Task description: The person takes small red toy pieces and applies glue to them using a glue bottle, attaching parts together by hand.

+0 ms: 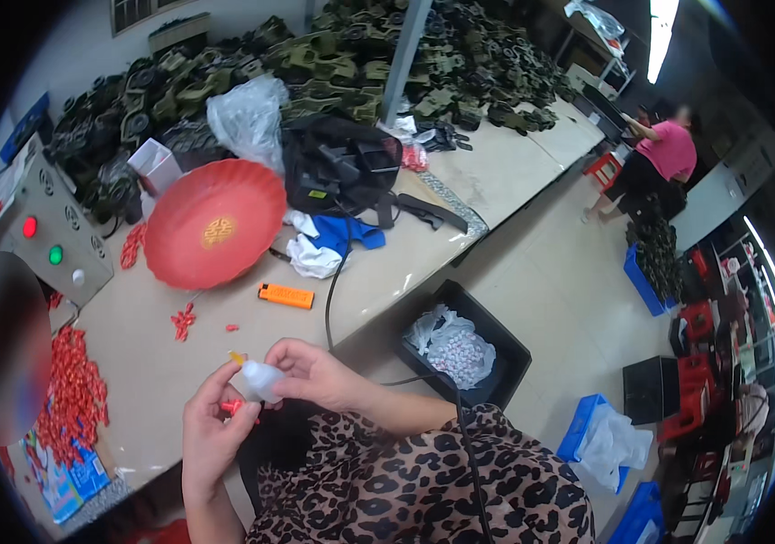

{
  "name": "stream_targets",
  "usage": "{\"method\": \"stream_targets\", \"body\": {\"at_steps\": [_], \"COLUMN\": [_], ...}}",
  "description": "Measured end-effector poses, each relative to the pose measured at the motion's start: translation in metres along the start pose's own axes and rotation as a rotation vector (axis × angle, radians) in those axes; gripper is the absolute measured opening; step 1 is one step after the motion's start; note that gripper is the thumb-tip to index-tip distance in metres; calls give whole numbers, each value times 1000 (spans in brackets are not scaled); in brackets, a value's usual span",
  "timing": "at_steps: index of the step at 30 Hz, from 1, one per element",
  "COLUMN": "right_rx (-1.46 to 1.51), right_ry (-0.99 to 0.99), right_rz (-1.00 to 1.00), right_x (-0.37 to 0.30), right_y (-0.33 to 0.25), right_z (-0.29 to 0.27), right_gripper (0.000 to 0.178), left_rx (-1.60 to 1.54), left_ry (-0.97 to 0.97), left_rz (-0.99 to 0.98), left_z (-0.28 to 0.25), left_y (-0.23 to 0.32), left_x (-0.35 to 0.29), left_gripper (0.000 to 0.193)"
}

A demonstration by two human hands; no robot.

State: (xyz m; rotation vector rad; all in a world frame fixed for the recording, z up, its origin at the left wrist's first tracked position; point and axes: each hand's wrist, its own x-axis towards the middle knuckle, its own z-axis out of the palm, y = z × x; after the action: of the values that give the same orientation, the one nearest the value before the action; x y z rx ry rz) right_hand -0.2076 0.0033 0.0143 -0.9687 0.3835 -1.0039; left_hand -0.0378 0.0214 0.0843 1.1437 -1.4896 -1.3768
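Note:
Above the table's front edge, my right hand (319, 374) grips a small white squeeze bottle (262, 381) with a yellow tip. Close beside it, my left hand (210, 426) is closed on a small red plastic piece (232, 407), pinched between thumb and fingers; part of it is hidden. The bottle's tip points up and left, next to my left fingertips. A large heap of similar red pieces (72, 390) lies on the table to the left. A smaller cluster of red pieces (183, 322) and an orange lighter (286, 296) are just beyond my hands.
A red scalloped tray (165, 227) leans beyond the lighter. At left stands a grey control box (52, 227) with lit buttons. Camouflage plastic parts (333, 68) pile along the back. A black bin (505, 363) is right of the table; a person in pink (673, 150) stands farther off.

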Motion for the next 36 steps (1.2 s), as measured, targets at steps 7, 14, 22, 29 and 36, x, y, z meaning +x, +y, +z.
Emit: {"method": "stream_targets", "body": {"at_steps": [7, 14, 22, 29, 36], "right_rx": [351, 253, 344, 399, 483], "right_ry": [-323, -383, -477, -506, -142], "right_rz": [-295, -114, 42, 18, 88], "right_x": [-13, -4, 27, 45, 40], "right_y": [-43, -33, -11, 1, 12], "right_z": [-5, 18, 42, 57, 37], "right_gripper": [29, 26, 27, 26, 30], "left_rx": [-121, -443, -624, -641, -602], "left_ry": [22, 206, 229, 352, 271], "left_rz": [-148, -194, -88, -21, -18], "left_z": [-24, -40, -61, -66, -61], "left_y": [-26, -55, -73, -78, -89], "left_x": [6, 13, 6, 2, -1], "left_gripper": [29, 24, 27, 30, 25]}}
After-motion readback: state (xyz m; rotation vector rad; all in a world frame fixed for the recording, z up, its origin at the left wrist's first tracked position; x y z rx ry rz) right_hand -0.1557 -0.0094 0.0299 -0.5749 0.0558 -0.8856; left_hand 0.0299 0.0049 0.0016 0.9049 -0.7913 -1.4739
